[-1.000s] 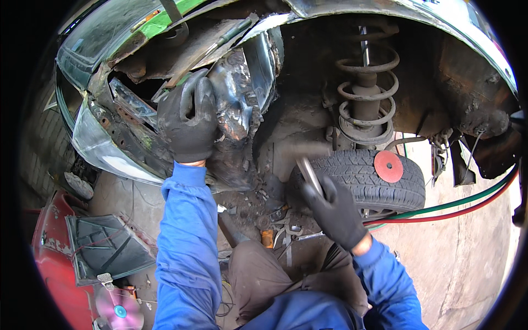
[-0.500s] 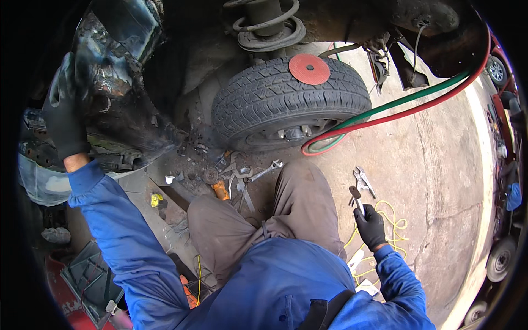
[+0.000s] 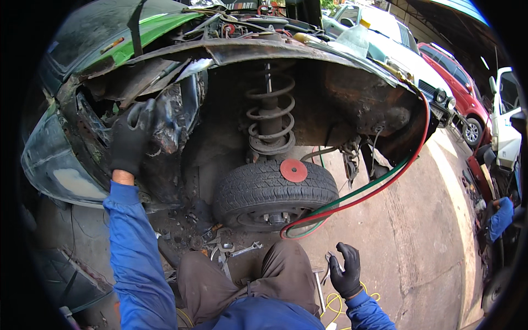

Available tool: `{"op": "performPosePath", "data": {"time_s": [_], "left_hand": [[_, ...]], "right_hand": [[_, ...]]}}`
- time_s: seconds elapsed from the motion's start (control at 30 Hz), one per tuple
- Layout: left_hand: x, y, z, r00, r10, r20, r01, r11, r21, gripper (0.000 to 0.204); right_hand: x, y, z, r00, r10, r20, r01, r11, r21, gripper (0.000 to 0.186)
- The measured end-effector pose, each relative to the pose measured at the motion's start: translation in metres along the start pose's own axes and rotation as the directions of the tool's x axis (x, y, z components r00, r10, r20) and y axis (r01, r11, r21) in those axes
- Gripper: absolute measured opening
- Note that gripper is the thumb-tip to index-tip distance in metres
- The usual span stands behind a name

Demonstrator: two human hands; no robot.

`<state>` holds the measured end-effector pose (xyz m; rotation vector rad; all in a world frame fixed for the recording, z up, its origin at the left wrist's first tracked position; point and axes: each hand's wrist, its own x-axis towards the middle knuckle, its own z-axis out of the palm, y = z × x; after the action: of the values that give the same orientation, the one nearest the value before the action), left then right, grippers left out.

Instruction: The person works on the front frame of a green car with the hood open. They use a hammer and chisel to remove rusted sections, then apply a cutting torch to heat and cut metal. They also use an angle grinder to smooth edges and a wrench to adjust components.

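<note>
My left hand, in a black glove, rests against the torn, rusty inner metal of the car body. Its fingers look stretched along the metal and hold no tool. Low on the right, my right hand, also gloved, is open with fingers apart and bent. Just beside it are the locking pliers, partly hidden by the hand. A hammer stands or lies next to my right knee; which one I cannot tell. A red abrasive disc sits on top of the tyre.
A coil spring rises above the wheel in the open arch. Red and green hoses hang from the fender to the wheel. An adjustable wrench and clamps lie before my knees. A yellow cord lies on the right. Parked vehicles stand behind.
The hammer has left my right hand and is now beside my knee. That hand has opened near the pliers. The view has tilted up, showing the engine bay; my left hand still touches the body metal.
</note>
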<state>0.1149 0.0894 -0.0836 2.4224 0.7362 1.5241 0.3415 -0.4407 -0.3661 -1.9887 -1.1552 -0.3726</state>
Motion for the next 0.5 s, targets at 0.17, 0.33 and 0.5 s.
{"op": "performPosePath", "data": {"time_s": [0.17,0.33,0.5], "left_hand": [[0.003,0.018,0.0,1.0,-0.018,-0.007,0.018,1.0,-0.007,0.031],[0.004,0.014,0.0,1.0,0.012,0.0,-0.012,0.994,0.111,0.032],[0.002,-0.012,0.001,0.993,-0.02,0.119,-0.001,0.986,0.168,0.064]], "right_hand": [[0.154,-0.075,-0.079,0.868,-0.458,-0.193,0.446,0.889,-0.104,0.055],[0.27,-0.157,-0.1,0.693,-0.688,-0.218,0.628,0.723,-0.287,0.054],[0.386,-0.227,-0.052,0.564,-0.812,-0.15,0.74,0.578,-0.344,0.047]]}}
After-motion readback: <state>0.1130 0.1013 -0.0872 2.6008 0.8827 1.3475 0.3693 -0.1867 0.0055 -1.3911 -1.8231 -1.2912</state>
